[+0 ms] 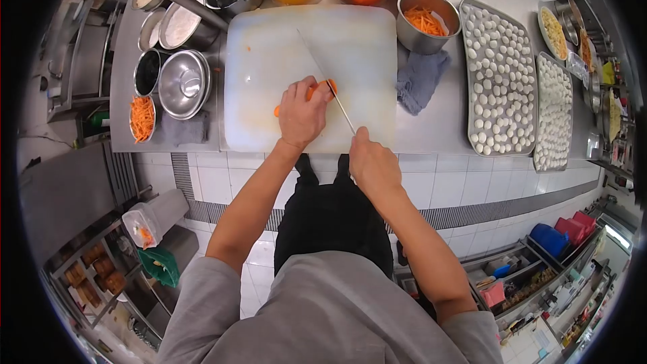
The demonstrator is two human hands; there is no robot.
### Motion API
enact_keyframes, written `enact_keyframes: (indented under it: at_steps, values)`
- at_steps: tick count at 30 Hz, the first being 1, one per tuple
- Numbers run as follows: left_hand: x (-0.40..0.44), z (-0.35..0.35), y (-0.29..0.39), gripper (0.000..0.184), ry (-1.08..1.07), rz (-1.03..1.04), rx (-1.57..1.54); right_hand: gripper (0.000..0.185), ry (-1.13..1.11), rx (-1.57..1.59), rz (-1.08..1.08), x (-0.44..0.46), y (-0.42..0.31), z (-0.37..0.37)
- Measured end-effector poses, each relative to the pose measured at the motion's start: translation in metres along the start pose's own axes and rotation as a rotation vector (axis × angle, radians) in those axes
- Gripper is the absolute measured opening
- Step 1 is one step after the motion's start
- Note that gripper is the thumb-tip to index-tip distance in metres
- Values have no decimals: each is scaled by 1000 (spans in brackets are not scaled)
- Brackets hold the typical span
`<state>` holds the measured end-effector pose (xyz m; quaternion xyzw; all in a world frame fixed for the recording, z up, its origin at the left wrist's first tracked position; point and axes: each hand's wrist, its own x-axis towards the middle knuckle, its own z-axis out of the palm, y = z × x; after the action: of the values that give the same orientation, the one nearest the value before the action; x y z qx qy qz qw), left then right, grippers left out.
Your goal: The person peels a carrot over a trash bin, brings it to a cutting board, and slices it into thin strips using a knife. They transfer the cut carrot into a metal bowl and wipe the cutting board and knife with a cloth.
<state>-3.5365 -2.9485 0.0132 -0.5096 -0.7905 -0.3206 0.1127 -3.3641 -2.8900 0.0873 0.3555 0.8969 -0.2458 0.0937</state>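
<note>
- A worker's left hand (302,113) presses a carrot (312,91) to a white cutting board (269,40), its fingers bent and gathered over the top; orange shows beneath them and out at both sides.
- The right hand (373,160), nearer the body, has its fingers wrapped firmly around the handle of a long knife (313,54), the grip mostly hidden.
- Just right of the left fingertips, the blade crosses the carrot's end, its tip pointing away from the right fingers; how deep it sits, one cannot tell.
- Beyond the right fingers, off the board's edge, lie a crumpled grey cloth (423,81) and a steel pot (419,42) of shredded carrot.
- Farther right of those fingers, a metal tray (466,81) carries rows of small white balls.
- Well left of the left fingers stand stacked steel bowls (180,84).
</note>
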Motion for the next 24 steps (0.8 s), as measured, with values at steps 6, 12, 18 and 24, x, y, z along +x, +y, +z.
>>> enact_keyframes:
  at_steps: [6, 12, 18, 24]
  values:
    - [1, -4, 2, 17, -11, -2, 8, 21, 6, 81, 47, 2, 9, 13]
    - [17, -23, -9, 32, -260, -20, -62, 25, -18, 188, 79, -47, 43, 12]
    - [54, -35, -43, 41, -365, -712, -691, 27, 29, 350, 117, -72, 62, -3]
    - [57, -43, -59, 40, -118, -1047, -1009, 26, 61, 367, 114, -87, 69, 1]
